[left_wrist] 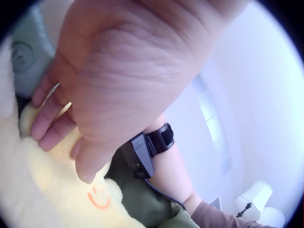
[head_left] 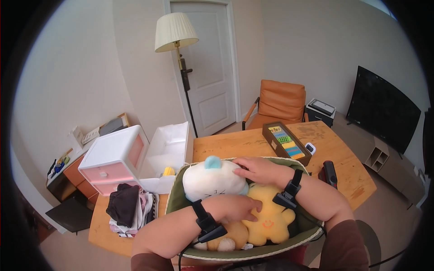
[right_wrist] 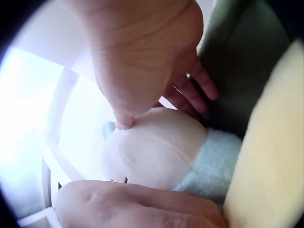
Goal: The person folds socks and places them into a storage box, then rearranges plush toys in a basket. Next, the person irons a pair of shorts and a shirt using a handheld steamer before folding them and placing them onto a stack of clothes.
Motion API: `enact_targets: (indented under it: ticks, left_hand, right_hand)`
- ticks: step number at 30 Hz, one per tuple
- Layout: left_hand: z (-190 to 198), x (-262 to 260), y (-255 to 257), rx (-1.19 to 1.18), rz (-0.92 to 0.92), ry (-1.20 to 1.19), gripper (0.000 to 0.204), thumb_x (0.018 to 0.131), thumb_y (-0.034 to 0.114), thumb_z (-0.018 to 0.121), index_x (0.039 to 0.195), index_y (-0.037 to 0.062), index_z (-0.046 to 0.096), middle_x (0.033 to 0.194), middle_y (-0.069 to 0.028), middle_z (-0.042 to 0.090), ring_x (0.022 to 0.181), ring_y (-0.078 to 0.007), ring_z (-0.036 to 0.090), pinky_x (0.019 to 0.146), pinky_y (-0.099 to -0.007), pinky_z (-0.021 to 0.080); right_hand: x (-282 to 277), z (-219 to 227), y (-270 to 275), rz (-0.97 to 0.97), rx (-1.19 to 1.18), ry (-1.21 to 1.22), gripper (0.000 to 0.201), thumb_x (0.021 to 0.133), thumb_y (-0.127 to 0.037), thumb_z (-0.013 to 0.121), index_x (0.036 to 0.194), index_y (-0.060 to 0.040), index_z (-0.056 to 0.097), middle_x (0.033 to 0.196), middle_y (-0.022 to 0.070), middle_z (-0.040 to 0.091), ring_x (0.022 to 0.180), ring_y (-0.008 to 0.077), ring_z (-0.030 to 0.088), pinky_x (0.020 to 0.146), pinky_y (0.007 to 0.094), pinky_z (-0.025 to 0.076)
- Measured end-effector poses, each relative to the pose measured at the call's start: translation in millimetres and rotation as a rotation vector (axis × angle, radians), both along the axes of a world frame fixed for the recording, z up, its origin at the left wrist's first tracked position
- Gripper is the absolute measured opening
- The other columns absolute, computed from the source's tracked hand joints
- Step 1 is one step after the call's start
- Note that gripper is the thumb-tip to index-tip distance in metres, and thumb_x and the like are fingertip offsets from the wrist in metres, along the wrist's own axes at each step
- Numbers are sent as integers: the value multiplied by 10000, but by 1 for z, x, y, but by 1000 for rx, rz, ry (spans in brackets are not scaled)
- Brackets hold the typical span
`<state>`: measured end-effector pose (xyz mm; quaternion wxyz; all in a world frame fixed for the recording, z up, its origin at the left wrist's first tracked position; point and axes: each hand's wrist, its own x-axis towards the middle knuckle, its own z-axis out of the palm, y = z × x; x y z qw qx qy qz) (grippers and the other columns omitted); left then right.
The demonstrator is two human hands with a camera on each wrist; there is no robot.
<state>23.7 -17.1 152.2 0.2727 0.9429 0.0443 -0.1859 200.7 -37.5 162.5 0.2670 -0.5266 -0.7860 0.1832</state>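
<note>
A white plush toy [head_left: 212, 179] with a light-blue tuft and a yellow plush toy [head_left: 267, 226] with an orange smile lie in a green fabric basket [head_left: 312, 230]. My left hand [head_left: 237, 207] reaches across the white toy, its relaxed fingers resting on the yellow one [left_wrist: 61, 180]; the palm side fills much of the left wrist view. The right hand [head_left: 261, 171] touches the white toy's right side, thumb on its surface [right_wrist: 156, 142] and extended fingers down beside it. A tan plush [head_left: 237, 232] lies below my left hand.
On the wooden table [head_left: 226, 147] are folded clothes [head_left: 131, 210], a white-and-pink drawer unit [head_left: 110, 158], a white open box [head_left: 169, 144], a brown box of colourful items [head_left: 287, 142] and a black-and-red device [head_left: 329, 174]. Behind stands an orange chair [head_left: 281, 101].
</note>
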Motion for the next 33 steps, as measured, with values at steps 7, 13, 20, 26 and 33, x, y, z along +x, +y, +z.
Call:
enact_targets:
  ticks: [7, 13, 20, 26, 33]
  left_hand:
    - [39, -21, -21, 128, -2, -9, 763, 830, 615, 661, 1329, 56, 515, 1154, -202, 616, 1080, -370, 594, 896, -433, 467]
    - [54, -45, -57, 174, -139, 172, 930, 753, 739, 632, 1362, 51, 488, 1240, -228, 567, 1117, -384, 565, 970, -444, 431]
    - [15, -68, -82, 326, -269, 62, 769, 839, 603, 621, 1351, 46, 484, 1310, -155, 541, 1179, -329, 528, 968, -448, 403]
    - [13, -81, -79, 384, -266, -34, 590, 883, 422, 597, 1342, 67, 486, 1235, -115, 565, 1122, -285, 563, 949, -411, 419]
    - [9, -148, -78, 632, -190, -398, 427, 905, 210, 524, 1316, 98, 495, 1201, -111, 555, 1138, -255, 558, 961, -398, 426]
  right_hand:
    - [-12, 54, -50, 50, -3, -399, 743, 897, -650, 530, 1246, 5, 533, 1038, 228, 619, 1001, 390, 603, 869, 443, 479]
    - [-35, 61, -108, 270, -120, -687, 1049, 755, -798, 574, 1275, 109, 476, 1064, 240, 608, 1039, 382, 595, 906, 435, 463]
    - [-62, 32, -148, 458, -61, -885, 1044, 718, -702, 692, 1364, 65, 401, 1285, 208, 525, 1222, 338, 509, 985, 518, 406]
    - [-61, 42, -156, 427, -175, -984, 983, 745, -583, 737, 1435, 3, 354, 1284, 196, 510, 1256, 325, 485, 1020, 572, 378]
    - [-21, 40, -201, 288, -313, -1056, 872, 801, -470, 735, 1476, -78, 346, 1261, 163, 507, 1252, 303, 492, 1033, 620, 352]
